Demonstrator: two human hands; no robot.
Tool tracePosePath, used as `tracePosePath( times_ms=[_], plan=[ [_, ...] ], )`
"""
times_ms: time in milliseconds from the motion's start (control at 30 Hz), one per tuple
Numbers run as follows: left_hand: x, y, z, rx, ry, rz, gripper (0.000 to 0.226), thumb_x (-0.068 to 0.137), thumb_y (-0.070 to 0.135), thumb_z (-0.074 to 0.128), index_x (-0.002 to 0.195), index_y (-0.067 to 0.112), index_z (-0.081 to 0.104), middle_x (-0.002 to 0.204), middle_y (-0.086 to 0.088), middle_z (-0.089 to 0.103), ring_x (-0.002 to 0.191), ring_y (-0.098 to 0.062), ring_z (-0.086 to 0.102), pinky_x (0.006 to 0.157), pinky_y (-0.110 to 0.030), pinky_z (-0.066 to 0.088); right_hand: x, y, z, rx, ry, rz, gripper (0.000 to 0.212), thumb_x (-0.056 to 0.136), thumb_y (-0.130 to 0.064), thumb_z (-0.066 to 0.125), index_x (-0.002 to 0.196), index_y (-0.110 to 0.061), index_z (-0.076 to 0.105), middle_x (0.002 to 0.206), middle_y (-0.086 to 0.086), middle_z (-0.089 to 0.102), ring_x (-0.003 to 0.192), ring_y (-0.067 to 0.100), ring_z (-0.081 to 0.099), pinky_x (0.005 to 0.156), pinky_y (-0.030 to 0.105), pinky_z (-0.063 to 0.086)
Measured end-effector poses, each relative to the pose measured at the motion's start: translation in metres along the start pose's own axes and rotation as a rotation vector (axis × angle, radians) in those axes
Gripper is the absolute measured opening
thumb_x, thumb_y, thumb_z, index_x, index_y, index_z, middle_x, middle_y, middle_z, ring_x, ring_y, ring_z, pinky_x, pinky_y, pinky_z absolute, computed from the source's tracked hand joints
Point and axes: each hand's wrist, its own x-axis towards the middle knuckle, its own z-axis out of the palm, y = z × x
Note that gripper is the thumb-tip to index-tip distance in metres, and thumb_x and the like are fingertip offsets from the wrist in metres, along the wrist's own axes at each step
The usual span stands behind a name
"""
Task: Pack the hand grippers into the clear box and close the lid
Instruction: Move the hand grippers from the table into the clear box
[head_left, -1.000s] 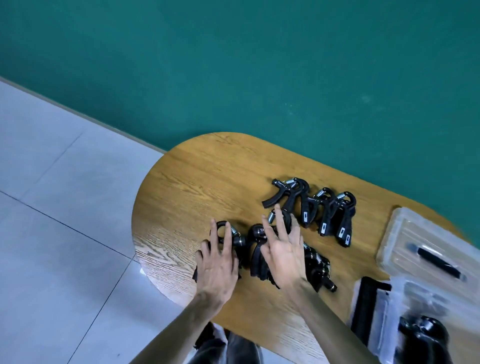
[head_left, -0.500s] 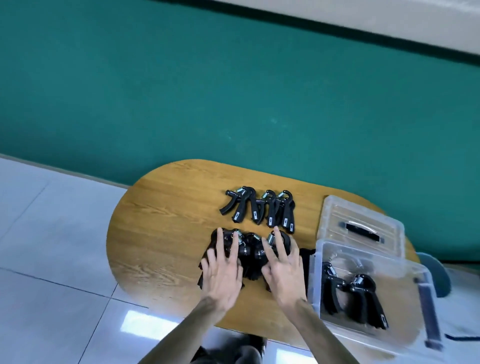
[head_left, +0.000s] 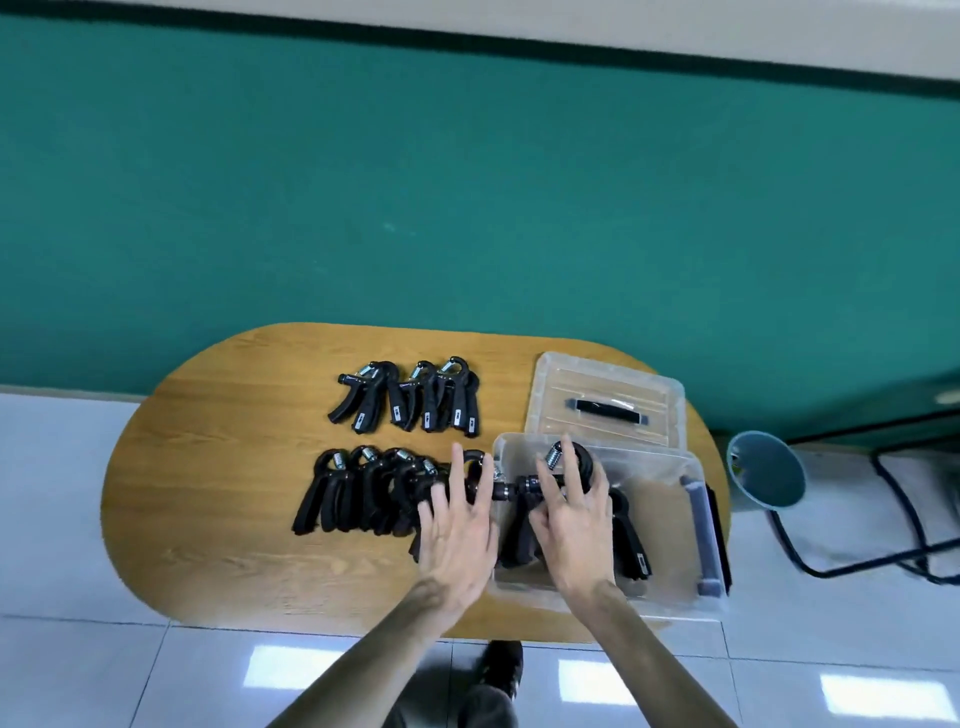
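Note:
The clear box (head_left: 670, 525) stands at the right end of the oval wooden table (head_left: 208, 499). Inside it lie black hand grippers (head_left: 631, 545). My right hand (head_left: 574, 519) reaches into the box's left part and wraps around one hand gripper (head_left: 556, 460) with a steel spring. A near row of hand grippers (head_left: 358, 493) runs left from the box wall. My left hand (head_left: 457, 530) rests on this row's right end with its fingers spread. A second, far row of hand grippers (head_left: 410, 397) lies behind it, untouched.
The clear lid (head_left: 605, 402) with a black handle lies flat just behind the box. On the floor to the right stand a teal bin (head_left: 766, 470) and black cables (head_left: 893, 525). A green wall rises behind the table. My shoe (head_left: 501, 667) shows under the table edge.
The view has swung right and up, bringing the whole box into sight. My right hand has left the near row and gone into the box; my left hand has slid to the row's right end.

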Motion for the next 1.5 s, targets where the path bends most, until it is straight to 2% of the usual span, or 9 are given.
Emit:
tracePosePath(
  times_ms=[200,300,467,600,733,933,1100,1333,1500],
  plan=[
    [0.016,0.062,0.019,0.025,0.004,0.064,0.078,0.103,0.029,0.041,0.161,0.023,-0.010,0.164,-0.024,-0.023,0.114,-0.033,0.043,0.095,-0.048,0.040,-0.008,0.066,-0.003,0.044,-0.002,0.095,0.070,0.077,-0.008,0.076,0.143,-0.014,0.054,0.164,0.013,0.030,0.130,0.050,0.038,0.100,0.064,0.046],
    [0.020,0.082,0.035,0.012,-0.046,0.065,0.078,0.103,0.027,0.042,0.161,0.023,-0.010,0.165,-0.022,-0.021,0.113,-0.033,0.042,0.093,-0.048,0.039,-0.010,0.091,0.004,0.060,-0.047,0.129,0.069,0.081,-0.011,0.074,0.146,-0.017,0.051,0.166,0.009,0.026,0.132,0.050,0.037,0.102,0.062,0.045],
    [0.029,0.100,0.064,-0.006,-0.078,0.063,0.075,0.102,0.027,0.042,0.162,0.022,-0.003,0.166,-0.024,-0.016,0.109,-0.032,0.044,0.087,-0.045,0.039,-0.015,0.120,0.030,0.119,-0.100,0.179,0.065,0.082,-0.013,0.073,0.145,-0.017,0.053,0.165,0.010,0.027,0.128,0.045,0.035,0.102,0.061,0.046],
    [0.039,0.105,0.087,-0.004,-0.103,0.043,0.076,0.099,0.026,0.047,0.162,0.022,0.005,0.167,-0.025,-0.010,0.105,-0.031,0.045,0.085,-0.045,0.039,-0.016,0.137,0.051,0.182,-0.154,0.194,0.067,0.080,-0.011,0.072,0.144,-0.018,0.053,0.165,0.010,0.028,0.126,0.048,0.038,0.099,0.061,0.047],
    [0.054,0.111,0.100,-0.011,-0.152,-0.015,0.075,0.101,0.027,0.044,0.163,0.022,0.002,0.167,-0.023,-0.014,0.108,-0.029,0.043,0.087,-0.044,0.039,-0.012,0.151,0.068,0.233,-0.186,0.200,0.067,0.081,-0.010,0.070,0.145,-0.018,0.052,0.166,0.010,0.026,0.130,0.052,0.039,0.102,0.061,0.044],
    [0.080,0.114,0.120,0.002,-0.213,-0.095,0.076,0.103,0.031,0.040,0.161,0.023,-0.008,0.165,-0.023,-0.019,0.114,-0.029,0.041,0.089,-0.043,0.037,-0.002,0.172,0.096,0.300,-0.302,0.103,0.064,0.093,-0.022,0.053,0.154,-0.020,0.036,0.170,0.008,0.008,0.141,0.052,0.023,0.108,0.067,0.035],
    [0.083,0.108,0.147,0.015,-0.211,-0.135,0.079,0.102,0.031,0.042,0.161,0.021,-0.009,0.165,-0.023,-0.022,0.112,-0.028,0.042,0.090,-0.044,0.042,0.005,0.176,0.118,0.329,-0.359,0.101,0.064,0.093,-0.030,0.045,0.155,-0.018,0.037,0.170,0.007,0.008,0.143,0.054,0.022,0.110,0.067,0.035],
    [0.091,0.107,0.173,0.033,-0.167,-0.112,0.083,0.101,0.035,0.043,0.160,0.022,-0.013,0.163,-0.030,-0.020,0.105,-0.030,0.044,0.084,-0.044,0.043,0.003,0.181,0.128,0.359,-0.324,0.089,0.065,0.095,-0.009,0.060,0.155,-0.019,0.037,0.170,0.007,0.009,0.145,0.049,0.023,0.105,0.061,0.041],
    [0.090,0.107,0.178,0.033,-0.146,-0.115,0.081,0.103,0.034,0.043,0.161,0.022,-0.012,0.162,-0.030,-0.021,0.104,-0.029,0.047,0.083,-0.044,0.046,0.004,0.183,0.130,0.340,-0.409,0.076,0.066,0.101,-0.009,0.049,0.159,-0.027,0.021,0.170,-0.001,-0.009,0.152,0.046,0.009,0.105,0.059,0.043]
  ],
)
